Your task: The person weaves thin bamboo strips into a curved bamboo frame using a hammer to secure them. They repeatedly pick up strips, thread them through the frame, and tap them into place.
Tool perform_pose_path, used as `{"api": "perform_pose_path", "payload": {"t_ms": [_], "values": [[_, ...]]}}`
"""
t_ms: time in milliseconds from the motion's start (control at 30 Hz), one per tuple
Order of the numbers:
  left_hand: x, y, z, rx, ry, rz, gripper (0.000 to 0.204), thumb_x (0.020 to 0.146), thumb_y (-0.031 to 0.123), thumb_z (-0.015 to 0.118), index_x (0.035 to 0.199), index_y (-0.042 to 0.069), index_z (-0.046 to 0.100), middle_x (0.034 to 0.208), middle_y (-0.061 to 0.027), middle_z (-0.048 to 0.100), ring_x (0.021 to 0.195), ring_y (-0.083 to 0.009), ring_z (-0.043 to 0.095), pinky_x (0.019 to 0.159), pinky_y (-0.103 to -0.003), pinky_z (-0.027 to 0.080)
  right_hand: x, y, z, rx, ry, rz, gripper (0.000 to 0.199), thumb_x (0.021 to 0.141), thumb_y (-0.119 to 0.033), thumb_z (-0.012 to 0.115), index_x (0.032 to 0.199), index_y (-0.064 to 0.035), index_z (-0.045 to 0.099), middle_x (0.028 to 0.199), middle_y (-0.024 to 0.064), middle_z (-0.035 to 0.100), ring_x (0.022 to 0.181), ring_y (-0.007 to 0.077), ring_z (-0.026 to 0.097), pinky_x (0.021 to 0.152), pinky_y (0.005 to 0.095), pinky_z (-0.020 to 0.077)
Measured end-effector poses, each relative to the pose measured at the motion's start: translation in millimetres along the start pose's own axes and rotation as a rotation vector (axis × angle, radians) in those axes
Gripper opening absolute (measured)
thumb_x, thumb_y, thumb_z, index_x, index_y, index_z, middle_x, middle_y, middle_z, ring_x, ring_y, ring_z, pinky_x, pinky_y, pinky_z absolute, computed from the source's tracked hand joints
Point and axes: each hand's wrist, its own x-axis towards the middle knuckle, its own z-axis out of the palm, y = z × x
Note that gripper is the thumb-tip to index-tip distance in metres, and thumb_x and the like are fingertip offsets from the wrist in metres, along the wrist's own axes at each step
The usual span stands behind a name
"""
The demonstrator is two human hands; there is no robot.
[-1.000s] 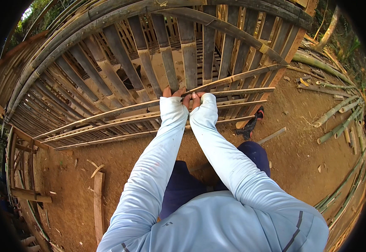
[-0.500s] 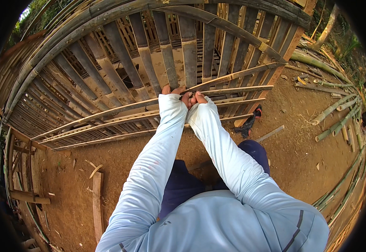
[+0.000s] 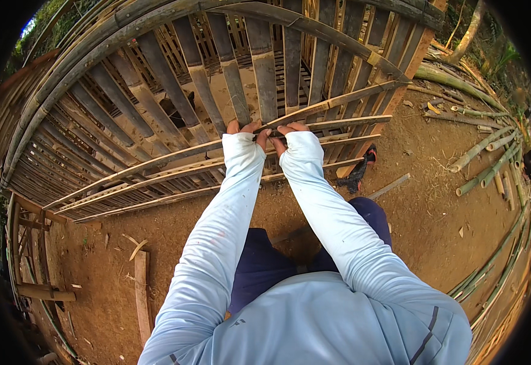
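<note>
At the far left of the bare earth, a short wooden plank (image 3: 142, 295) lies flat beside scattered chips, well apart from the work. Above it rises a bamboo slat fence (image 3: 156, 79), its upright slats curving away under a long rail. Across the fence's near face run several thin split-bamboo strips, and the topmost strip (image 3: 332, 104) slants up to the right, passing straight through the person's grip. Left hand (image 3: 241, 128) is curled over that strip, fingers wrapped from above; right hand (image 3: 291, 129) sits just beside it, likewise clenched on the same strip, the pale sleeves covering both wrists. Whether a tie or wire lies between the hands I cannot tell. The strip looks light and springy rather than rigid, likely to flex along its length and perhaps splinter at its edges, so a hold close to an upright slat, where it is braced, seems soundest. Further right, a dark sandal (image 3: 360, 172) rests by the fence foot, and bamboo poles (image 3: 481, 159) lie heaped near the edge.
</note>
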Motion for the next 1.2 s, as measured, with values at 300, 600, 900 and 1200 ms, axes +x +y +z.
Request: {"api": "perform_pose_path", "payload": {"t_ms": [300,600,900,1200], "values": [[1,-2,-1,-0.010,0.021,0.010,0.027,0.075,0.018,0.079,0.096,0.003,0.071,0.095,-0.0162,0.056,0.081,-0.0316,0.059,0.067,-0.040,0.047,-3,4,14,-0.031,0.047,-0.011,0.020,0.082,-0.027,0.070,0.089,-0.0075,0.071,0.081,0.0121,0.067,0.069,0.0319,0.064,0.061,0.0391,0.0503],[1,-17,12,0.000,0.070,0.078,0.027,0.075,0.017,0.080,0.098,0.006,0.072,0.098,-0.0171,0.058,0.083,-0.0331,0.060,0.072,-0.040,0.048,-3,-9,23,0.036,0.017,0.279,0.024,0.092,-0.026,0.056,0.083,-0.0051,0.066,0.079,0.0199,0.063,0.073,0.0411,0.059,0.064,0.0480,0.0446],[6,-18,14,0.025,0.016,0.047,0.036,0.074,0.027,0.080,0.102,0.005,0.073,0.104,-0.0184,0.059,0.090,-0.0316,0.062,0.081,-0.039,0.049,18,-2,-23,0.333,-0.480,0.730,0.030,0.090,-0.032,0.064,0.103,-0.0058,0.066,0.074,0.0137,0.064,0.068,0.0218,0.061,0.068,0.0367,0.0479],[1,-18,7,-0.072,-0.016,-0.100,0.035,0.078,0.020,0.080,0.105,0.000,0.070,0.104,-0.0133,0.057,0.091,-0.0206,0.061,0.076,-0.031,0.052,-114,231,-202,0.013,-0.094,0.905,0.039,0.093,-0.029,0.061,0.117,0.0011,0.061,0.098,0.0083,0.066,0.073,0.0142,0.060,0.066,0.0254,0.0491]]}}
